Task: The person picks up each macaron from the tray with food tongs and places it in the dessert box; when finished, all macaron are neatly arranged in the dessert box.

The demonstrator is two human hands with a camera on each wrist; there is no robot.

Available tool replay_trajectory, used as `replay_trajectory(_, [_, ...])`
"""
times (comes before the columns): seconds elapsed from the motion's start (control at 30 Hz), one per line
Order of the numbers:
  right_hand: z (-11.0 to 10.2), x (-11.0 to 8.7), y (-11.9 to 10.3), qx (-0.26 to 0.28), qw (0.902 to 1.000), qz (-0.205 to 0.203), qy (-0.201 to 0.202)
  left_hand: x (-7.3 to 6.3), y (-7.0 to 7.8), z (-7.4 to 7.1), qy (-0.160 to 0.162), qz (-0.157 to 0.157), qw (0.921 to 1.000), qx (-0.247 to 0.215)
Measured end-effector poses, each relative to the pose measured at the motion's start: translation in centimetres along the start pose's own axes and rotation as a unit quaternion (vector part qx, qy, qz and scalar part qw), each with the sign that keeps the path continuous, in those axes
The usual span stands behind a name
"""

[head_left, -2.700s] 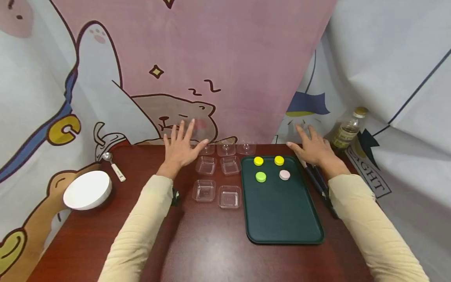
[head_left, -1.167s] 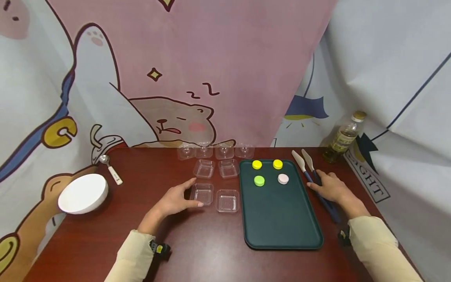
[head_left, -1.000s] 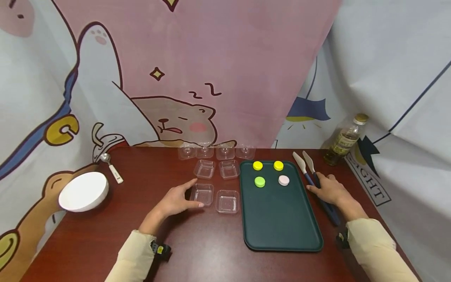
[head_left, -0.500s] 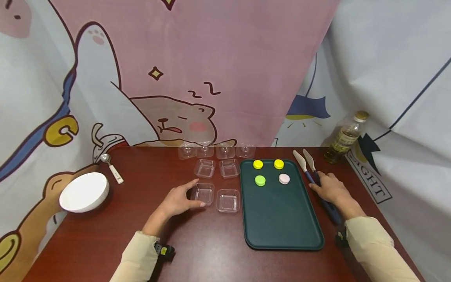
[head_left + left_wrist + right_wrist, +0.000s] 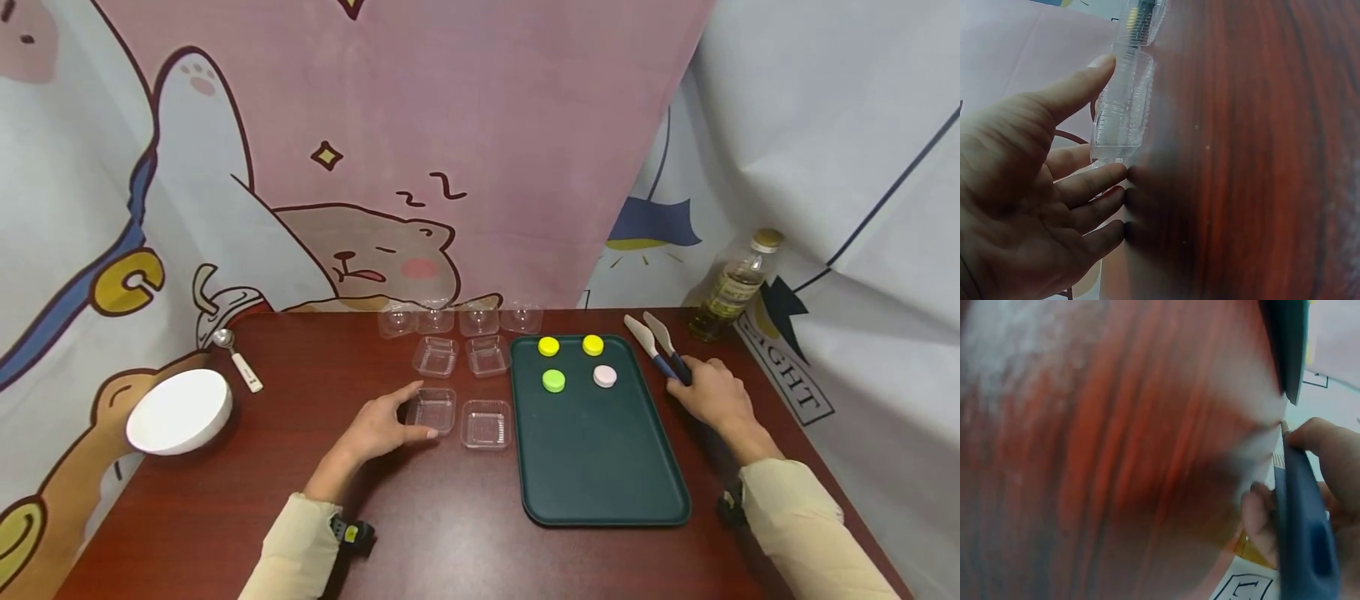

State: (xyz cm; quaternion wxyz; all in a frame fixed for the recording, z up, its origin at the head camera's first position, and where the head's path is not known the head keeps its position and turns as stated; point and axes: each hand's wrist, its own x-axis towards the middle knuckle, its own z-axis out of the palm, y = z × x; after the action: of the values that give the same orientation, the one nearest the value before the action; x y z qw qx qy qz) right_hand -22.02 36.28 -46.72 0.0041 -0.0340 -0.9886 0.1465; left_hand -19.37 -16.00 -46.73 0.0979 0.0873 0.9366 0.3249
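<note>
We see a clear, square, open-topped plastic container (image 5: 438,410) upright on the desk (image 5: 435,533), between thumb and fingers of the left hand (image 5: 375,427). Two pale-bladed, dark-blue-handled knives (image 5: 660,335) slant side by side, at least one handle in the grip of the right hand (image 5: 718,396).

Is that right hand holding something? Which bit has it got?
Yes, the right hand holds a knife by its dark blue handle. Whether another is in its grip, I can't tell.
</note>
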Motion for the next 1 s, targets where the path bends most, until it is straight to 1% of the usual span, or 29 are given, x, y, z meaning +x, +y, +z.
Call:
replay_trajectory(0.17, [-0.2, -0.2, 0.4, 0.021, 0.9993, 0.011, 0.028, 0.0, -0.1, 0.0, 0.000, -0.002, 1.0000, -0.002])
replay_trajectory(0.37, [-0.7, -0.7, 1.2, 0.023, 0.9980, -0.005, 0.059, 0.2, 0.0, 0.1, -0.004, 0.002, 1.0000, -0.006])
replay_trajectory(0.5, [-1.3, -1.2, 1.5, 0.022, 0.9972, -0.015, 0.070, 0.1, 0.0, 0.1, -0.007, 0.006, 1.0000, -0.004])
replay_trajectory(0.73, [-2.5, -2.1, 1.0, 0.013, 0.9965, -0.023, 0.079, 0.1, -0.1, 0.0, -0.005, 0.005, 1.0000, -0.003])
replay_trajectory(1.0, [-3.1, -3.2, 0.2, 0.013, 0.9940, -0.048, 0.098, 0.2, -0.2, 0.0, -0.002, 0.004, 1.0000, 0.002])
